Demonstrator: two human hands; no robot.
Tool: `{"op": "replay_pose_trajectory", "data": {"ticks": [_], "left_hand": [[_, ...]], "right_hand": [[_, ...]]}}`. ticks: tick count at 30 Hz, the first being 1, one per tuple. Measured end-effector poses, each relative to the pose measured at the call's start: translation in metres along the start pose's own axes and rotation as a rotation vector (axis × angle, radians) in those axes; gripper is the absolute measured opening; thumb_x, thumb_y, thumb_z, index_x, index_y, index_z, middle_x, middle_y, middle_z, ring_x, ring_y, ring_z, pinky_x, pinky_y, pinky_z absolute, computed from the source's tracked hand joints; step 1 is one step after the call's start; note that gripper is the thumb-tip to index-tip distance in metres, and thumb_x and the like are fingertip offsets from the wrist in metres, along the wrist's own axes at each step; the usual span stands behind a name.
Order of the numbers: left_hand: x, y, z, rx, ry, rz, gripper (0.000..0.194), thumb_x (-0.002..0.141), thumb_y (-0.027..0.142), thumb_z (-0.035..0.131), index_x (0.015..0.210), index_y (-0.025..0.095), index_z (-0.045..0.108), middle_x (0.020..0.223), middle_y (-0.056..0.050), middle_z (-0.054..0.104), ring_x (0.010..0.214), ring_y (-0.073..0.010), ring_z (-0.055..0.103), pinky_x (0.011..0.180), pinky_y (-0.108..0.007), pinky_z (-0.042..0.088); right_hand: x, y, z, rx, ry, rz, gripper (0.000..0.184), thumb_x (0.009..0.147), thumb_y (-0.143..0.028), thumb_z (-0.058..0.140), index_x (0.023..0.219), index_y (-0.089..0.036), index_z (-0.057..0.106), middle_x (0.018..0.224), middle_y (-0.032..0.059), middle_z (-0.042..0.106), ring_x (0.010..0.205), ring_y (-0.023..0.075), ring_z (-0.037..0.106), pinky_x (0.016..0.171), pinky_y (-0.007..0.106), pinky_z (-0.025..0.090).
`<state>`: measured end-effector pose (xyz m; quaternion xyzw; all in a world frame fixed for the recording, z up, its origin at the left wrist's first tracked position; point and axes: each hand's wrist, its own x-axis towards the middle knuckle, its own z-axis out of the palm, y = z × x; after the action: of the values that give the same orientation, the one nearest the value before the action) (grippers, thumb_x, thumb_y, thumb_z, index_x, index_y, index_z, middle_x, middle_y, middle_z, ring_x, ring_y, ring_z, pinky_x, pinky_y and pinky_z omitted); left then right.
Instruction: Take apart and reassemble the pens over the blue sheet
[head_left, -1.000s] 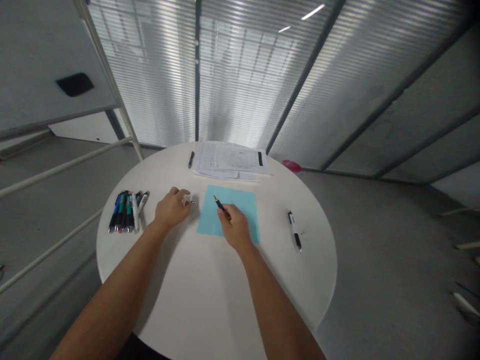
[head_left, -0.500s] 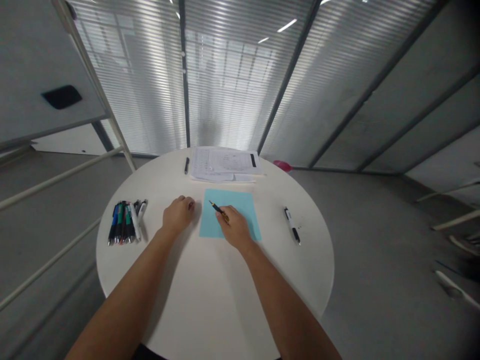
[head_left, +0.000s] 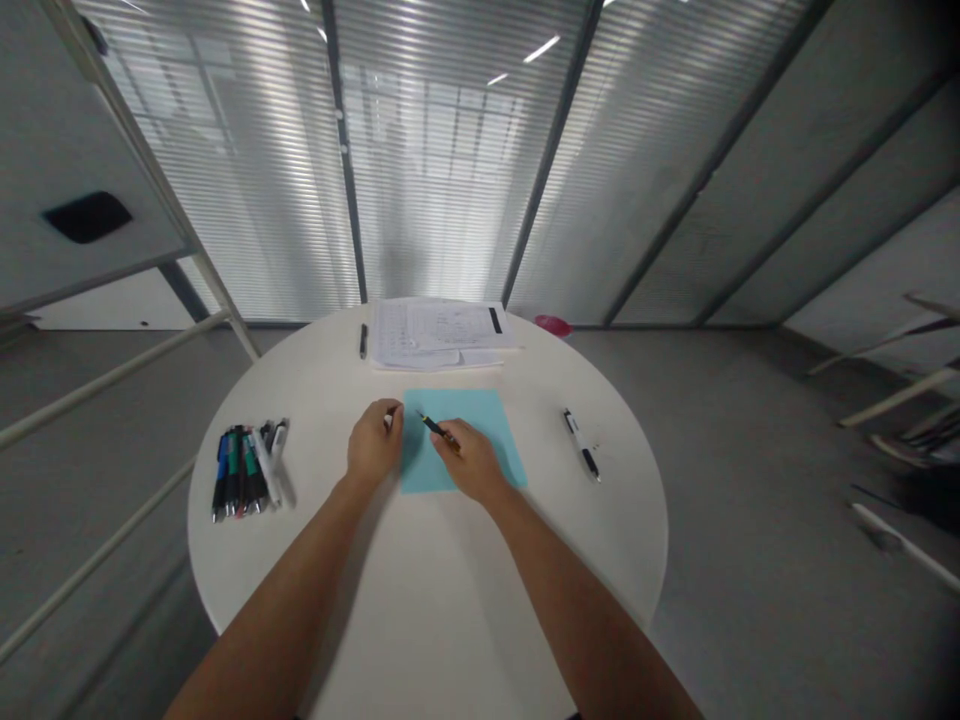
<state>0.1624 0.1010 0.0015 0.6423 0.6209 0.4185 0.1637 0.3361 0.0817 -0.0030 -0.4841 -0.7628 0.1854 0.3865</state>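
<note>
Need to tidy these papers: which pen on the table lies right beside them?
The dark pen just left of the papers; the white-and-black pen and the bundle of pens lie well away.

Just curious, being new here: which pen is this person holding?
On the round white table, find the pale blue paper sheet near the middle. The right hand holds a slim black-and-gold pen over it. Its gold trim sets it apart from the pens lying on the table.
</note>
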Motion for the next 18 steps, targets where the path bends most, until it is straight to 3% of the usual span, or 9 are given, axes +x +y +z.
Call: {"op": "replay_pose_trajectory", "data": {"ticks": [8,18], "left_hand": [[-0.0016,-0.0002,0.0017,-0.172,0.041,-0.032,0.026,0.088,0.040,0.044,0.096,0.021,0.060,0.088,-0.004,0.066,0.066,-0.0146,0.057,0.068,-0.026,0.042],[0.0010,-0.0054,0.0035,-0.306,-0.011,-0.087,0.026,0.083,0.042,0.052,0.089,0.019,0.063,0.080,-0.003,0.066,0.057,-0.0121,0.054,0.058,-0.024,0.041]], "right_hand": [[-0.0031,-0.0009,-0.0043,0.046,0.018,0.039,0.018,0.090,-0.031,0.050,0.095,-0.020,0.062,0.082,0.0015,0.062,0.073,0.0141,0.055,0.067,0.025,0.040],[-0.0044,-0.0010,-0.0022,0.047,0.049,0.109,0.021,0.090,-0.034,0.049,0.092,-0.019,0.064,0.080,0.0014,0.063,0.072,0.0134,0.055,0.066,0.023,0.040]]}}
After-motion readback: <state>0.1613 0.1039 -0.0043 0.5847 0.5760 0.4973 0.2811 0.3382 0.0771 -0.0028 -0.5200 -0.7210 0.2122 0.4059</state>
